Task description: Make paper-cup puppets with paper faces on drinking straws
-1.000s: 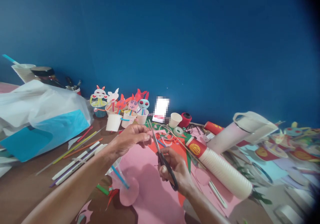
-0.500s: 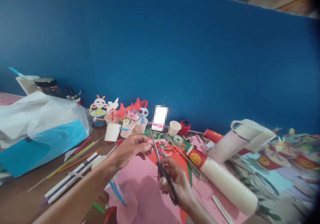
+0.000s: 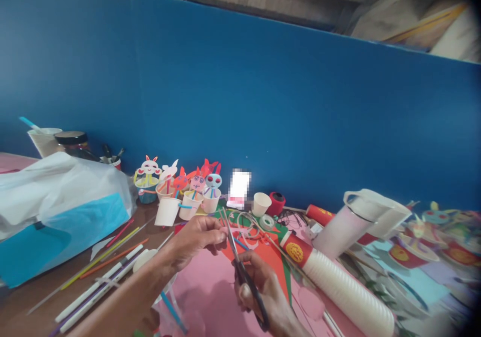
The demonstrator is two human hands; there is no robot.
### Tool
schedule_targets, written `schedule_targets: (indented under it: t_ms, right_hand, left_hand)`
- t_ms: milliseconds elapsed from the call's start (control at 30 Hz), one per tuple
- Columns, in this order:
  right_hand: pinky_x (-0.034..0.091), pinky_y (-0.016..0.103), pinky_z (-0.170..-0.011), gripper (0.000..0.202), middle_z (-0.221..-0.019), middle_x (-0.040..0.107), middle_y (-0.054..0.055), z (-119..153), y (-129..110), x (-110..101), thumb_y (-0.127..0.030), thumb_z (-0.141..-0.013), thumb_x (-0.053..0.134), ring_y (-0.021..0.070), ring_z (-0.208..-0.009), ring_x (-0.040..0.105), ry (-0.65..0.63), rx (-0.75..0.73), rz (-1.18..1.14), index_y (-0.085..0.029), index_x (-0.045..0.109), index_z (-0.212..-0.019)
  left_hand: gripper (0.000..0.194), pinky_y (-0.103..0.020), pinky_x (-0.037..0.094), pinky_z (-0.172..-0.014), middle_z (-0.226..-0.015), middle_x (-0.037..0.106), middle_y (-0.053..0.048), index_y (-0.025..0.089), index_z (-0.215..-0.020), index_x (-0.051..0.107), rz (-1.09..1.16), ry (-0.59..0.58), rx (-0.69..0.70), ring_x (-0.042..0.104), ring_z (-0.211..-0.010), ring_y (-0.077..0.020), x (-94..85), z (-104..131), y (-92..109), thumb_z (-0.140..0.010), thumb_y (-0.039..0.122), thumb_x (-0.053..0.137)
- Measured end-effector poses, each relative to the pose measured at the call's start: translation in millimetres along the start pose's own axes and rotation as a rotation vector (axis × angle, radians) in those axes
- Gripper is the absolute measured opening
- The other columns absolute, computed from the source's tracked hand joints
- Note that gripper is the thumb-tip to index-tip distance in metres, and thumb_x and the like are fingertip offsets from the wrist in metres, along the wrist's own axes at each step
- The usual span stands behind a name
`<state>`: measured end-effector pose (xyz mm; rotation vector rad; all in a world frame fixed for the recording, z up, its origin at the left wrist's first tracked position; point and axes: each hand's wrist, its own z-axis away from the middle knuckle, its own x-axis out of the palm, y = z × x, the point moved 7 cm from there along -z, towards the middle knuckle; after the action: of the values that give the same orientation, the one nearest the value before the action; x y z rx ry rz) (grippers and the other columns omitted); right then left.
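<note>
My right hand [image 3: 259, 287] is wrapped round the black handles of a pair of scissors [image 3: 233, 244], whose metal blades point up and away, slightly apart. My left hand [image 3: 199, 239] pinches a small piece of pink paper [image 3: 224, 230] at its fingertips, right beside the blades. Much of that piece is hidden by the fingers. Under both hands lie a large pink sheet [image 3: 216, 287] and a red sheet [image 3: 268, 257].
Behind stand paper cups with rabbit figures [image 3: 191, 201], a bright phone [image 3: 239, 186] and a white cup [image 3: 261, 204]. Stacked cups [image 3: 345, 287] and a pitcher [image 3: 341, 231] are right. Left are pens [image 3: 101, 287] and a plastic bag [image 3: 75, 186].
The view has tilted up, so the table things sit lower. The pink piece beside the blades shows less than before. Both hands keep their grips.
</note>
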<state>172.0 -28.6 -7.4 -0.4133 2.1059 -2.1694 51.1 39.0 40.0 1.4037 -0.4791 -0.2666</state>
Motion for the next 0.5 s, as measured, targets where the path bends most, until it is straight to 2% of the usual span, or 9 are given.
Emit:
schedule_targets:
  t_ms: [500]
  right_hand:
    - [0.036, 0.017, -0.036, 0.052, -0.055, 0.050, -0.005, -1.6, 0.8, -1.5, -0.050, -0.054, 0.070, 0.0047, -0.039, 0.041, 0.033, 0.062, -0.032, -0.017, 0.049, -0.088]
  left_hand:
    - [0.009, -0.026, 0.042, -0.054, -0.060, 0.063, -0.004, 0.012, -0.065, 0.058, -0.014, -0.027, -0.038, 0.055, -0.054, -0.0123, -2.7, -1.3, -0.2, -0.066, 0.021, 0.060]
